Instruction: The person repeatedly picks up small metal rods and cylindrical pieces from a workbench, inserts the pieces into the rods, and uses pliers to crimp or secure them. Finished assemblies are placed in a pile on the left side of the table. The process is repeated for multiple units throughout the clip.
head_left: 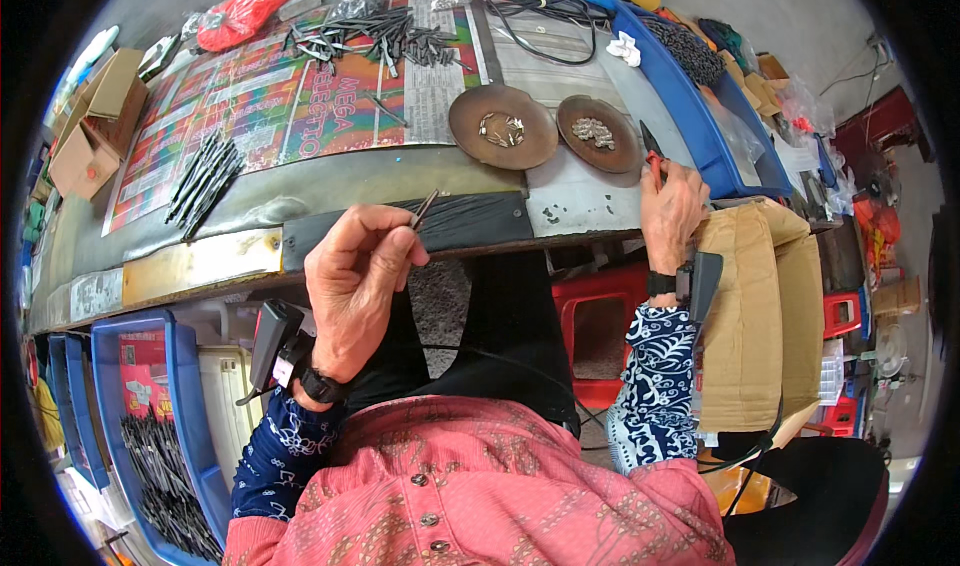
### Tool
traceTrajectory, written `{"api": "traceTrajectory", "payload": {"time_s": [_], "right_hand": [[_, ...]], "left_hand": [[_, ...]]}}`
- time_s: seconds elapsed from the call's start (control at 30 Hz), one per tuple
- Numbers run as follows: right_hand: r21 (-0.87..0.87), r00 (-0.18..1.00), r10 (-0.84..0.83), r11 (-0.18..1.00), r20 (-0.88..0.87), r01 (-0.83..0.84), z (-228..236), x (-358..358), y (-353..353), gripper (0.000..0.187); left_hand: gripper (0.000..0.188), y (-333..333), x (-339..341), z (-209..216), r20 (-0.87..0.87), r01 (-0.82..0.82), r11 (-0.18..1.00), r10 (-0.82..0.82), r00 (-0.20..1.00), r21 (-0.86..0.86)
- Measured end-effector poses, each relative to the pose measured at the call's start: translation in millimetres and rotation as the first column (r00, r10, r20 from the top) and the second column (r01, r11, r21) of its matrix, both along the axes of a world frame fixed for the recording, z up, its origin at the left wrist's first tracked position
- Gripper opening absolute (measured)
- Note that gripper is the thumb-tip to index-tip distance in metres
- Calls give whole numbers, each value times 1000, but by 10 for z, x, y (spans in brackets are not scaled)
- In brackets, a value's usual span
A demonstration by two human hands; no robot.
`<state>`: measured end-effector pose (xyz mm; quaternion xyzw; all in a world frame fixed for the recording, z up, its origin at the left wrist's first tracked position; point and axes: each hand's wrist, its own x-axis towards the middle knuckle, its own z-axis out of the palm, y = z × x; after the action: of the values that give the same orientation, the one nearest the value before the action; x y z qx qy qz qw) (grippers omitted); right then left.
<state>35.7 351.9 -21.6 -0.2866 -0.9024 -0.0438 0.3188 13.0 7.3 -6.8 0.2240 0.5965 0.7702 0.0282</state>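
Observation:
Above the table's near edge, my left hand (pixel 362 266) pinches a thin, short metallic strip (pixel 427 208) between thumb and fingertips. My right hand (pixel 674 211) is closed round a red-handled tool with a dark pointed tip (pixel 652 146); its exact kind is unclear. That tip points away from me, just right of a round brown dish (pixel 624 162) with small silvery pieces heaped in it. Beside it on the left is a larger brown dish (pixel 470 116) with several small metal pieces loosely ringed at its middle. A bundle of dark thin strips (pixel 205 181) lies on the table's left.
A pile of dark strips (pixel 385 38) covers the far printed sheet (pixel 270 116). Along the right stands a blue tray (pixel 690 116) with dark chain-like parts. A cardboard box (pixel 745 306) stands by my right forearm, a blue bin (pixel 205 456) of dark strips at lower left.

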Motion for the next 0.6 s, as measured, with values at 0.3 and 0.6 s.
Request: {"api": "traceTrajectory", "payload": {"time_s": [0.3, 0.6], "right_hand": [[132, 861, 507, 857, -41, -498, 14, -152, -334, 43], [81, 831, 555, 831, -47, -550, 37, -176, -320, 37]], "left_hand": [[15, 37, 53, 64, 64, -11, 999, 14, 998, -41], [14, 48, 74, 53, 120, 23, 999, -17, 993, -43]]}}
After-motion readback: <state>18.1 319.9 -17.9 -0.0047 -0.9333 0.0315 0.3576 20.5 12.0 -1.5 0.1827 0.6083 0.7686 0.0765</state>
